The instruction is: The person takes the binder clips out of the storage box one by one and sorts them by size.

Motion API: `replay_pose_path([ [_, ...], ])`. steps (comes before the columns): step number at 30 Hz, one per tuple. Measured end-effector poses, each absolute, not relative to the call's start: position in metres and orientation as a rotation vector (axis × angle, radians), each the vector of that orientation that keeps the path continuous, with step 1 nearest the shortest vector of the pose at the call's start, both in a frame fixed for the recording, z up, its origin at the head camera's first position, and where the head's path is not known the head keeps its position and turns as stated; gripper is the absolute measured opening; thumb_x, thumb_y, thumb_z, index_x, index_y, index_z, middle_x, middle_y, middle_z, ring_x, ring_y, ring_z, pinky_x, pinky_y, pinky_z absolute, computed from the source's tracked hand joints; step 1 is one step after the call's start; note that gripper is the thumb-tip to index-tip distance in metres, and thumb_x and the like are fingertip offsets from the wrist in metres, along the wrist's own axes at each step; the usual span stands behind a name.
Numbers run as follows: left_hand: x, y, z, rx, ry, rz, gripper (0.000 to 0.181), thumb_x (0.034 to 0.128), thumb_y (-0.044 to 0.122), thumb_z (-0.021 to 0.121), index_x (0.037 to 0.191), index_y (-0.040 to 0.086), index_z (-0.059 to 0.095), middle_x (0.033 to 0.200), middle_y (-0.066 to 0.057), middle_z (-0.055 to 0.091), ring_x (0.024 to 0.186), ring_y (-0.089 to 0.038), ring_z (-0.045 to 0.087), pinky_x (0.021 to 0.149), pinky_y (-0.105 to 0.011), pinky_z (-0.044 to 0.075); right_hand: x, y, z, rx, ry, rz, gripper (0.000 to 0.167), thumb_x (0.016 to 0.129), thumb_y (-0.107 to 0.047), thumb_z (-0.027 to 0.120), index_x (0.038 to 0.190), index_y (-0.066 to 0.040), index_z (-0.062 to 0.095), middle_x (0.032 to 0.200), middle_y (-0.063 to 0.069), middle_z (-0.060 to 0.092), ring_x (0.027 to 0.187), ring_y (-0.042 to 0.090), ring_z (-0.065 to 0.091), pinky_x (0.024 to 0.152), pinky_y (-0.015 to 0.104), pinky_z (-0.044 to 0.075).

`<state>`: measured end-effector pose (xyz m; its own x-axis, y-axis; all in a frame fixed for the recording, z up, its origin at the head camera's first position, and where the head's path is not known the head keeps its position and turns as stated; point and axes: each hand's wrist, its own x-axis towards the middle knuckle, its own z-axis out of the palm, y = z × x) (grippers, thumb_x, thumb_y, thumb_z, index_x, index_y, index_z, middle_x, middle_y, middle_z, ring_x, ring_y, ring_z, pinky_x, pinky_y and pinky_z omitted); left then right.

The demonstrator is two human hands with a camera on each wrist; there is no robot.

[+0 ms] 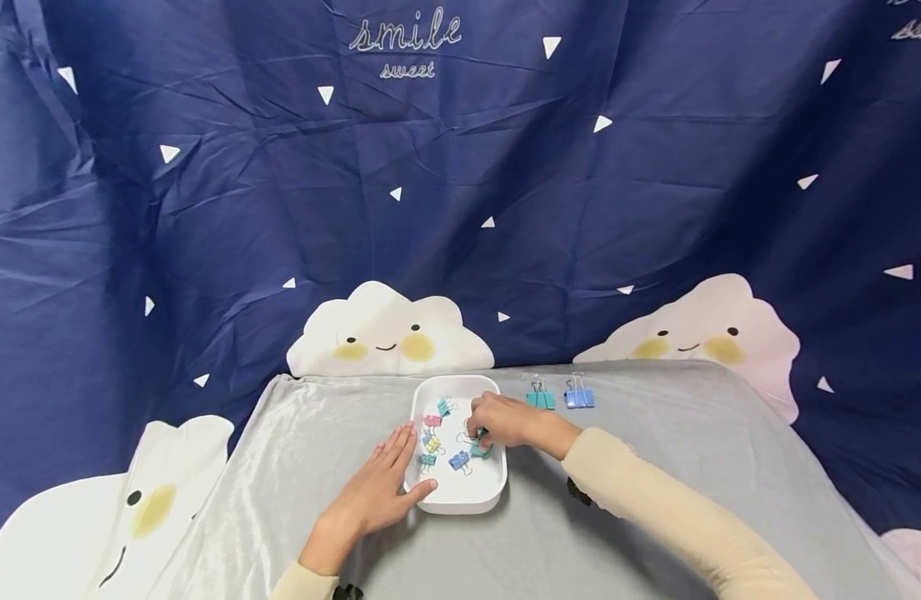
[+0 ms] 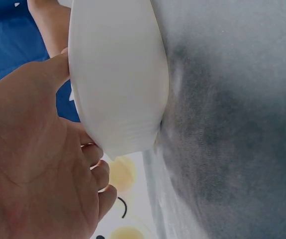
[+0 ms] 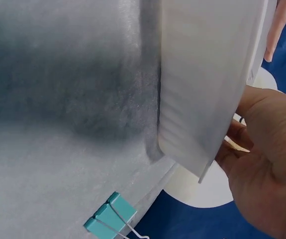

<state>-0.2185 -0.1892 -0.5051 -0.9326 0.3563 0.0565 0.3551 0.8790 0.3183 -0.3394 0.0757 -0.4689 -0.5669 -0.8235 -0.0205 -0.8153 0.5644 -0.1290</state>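
A white tray (image 1: 460, 507) holds several small binder clips. My left hand (image 1: 377, 487) rests along its left rim with fingers extended and the thumb over the near rim; the left wrist view shows this hand (image 2: 38, 154) against the tray's side (image 2: 118, 74). My right hand (image 1: 503, 419) reaches over the right rim, thumb and fingers pinching a teal binder clip (image 1: 478, 450) inside. In the tray also lie a blue clip (image 1: 459, 460), a pink clip (image 1: 432, 421), a yellow clip (image 1: 433, 446) and other teal ones. The right wrist view hides the right fingertips behind the tray wall (image 3: 202, 84).
A larger teal binder clip (image 1: 540, 400) and a larger blue binder clip (image 1: 579, 398) stand on the grey cloth (image 1: 655, 467), right of the tray near the back edge. Behind the table hangs a dark blue curtain (image 1: 430, 208) with clouds and triangles.
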Motion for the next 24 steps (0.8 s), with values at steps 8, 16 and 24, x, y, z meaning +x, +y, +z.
replay_pose_path([
  [8,-0.218,-0.189,-0.503,0.567,3.04,0.512,0.095,0.1035,0.066,0.053,0.168,0.001,0.027,0.179,-0.013,0.02,0.166,-0.034,0.021,0.136,-0.053,0.023,-0.34,0.082,-0.464,-1.403,2.686,-0.294,0.021,0.09,0.002,0.08,0.107,-0.01,0.084,0.104,0.002,0.066,0.091,0.011,0.06,0.087,0.03,0.06],
  [16,-0.218,-0.189,-0.502,0.573,3.04,0.509,0.095,0.1037,0.065,0.053,0.168,0.0,0.027,0.179,-0.013,0.02,0.166,-0.035,0.021,0.136,-0.053,0.023,-0.343,0.087,-0.465,-1.462,2.714,-0.41,0.019,0.092,0.007,0.075,0.104,-0.008,0.08,0.101,0.005,0.071,0.086,0.016,0.065,0.082,0.031,0.059],
  [24,-0.217,-0.19,-0.503,0.582,3.041,0.504,0.096,0.1034,0.066,0.053,0.168,0.001,0.026,0.179,-0.013,0.02,0.166,-0.034,0.019,0.135,-0.054,0.023,-0.345,0.091,-0.458,-1.575,2.759,-0.467,0.016,0.089,0.003,0.08,0.101,-0.009,0.081,0.095,0.002,0.076,0.08,0.01,0.064,0.078,0.028,0.059],
])
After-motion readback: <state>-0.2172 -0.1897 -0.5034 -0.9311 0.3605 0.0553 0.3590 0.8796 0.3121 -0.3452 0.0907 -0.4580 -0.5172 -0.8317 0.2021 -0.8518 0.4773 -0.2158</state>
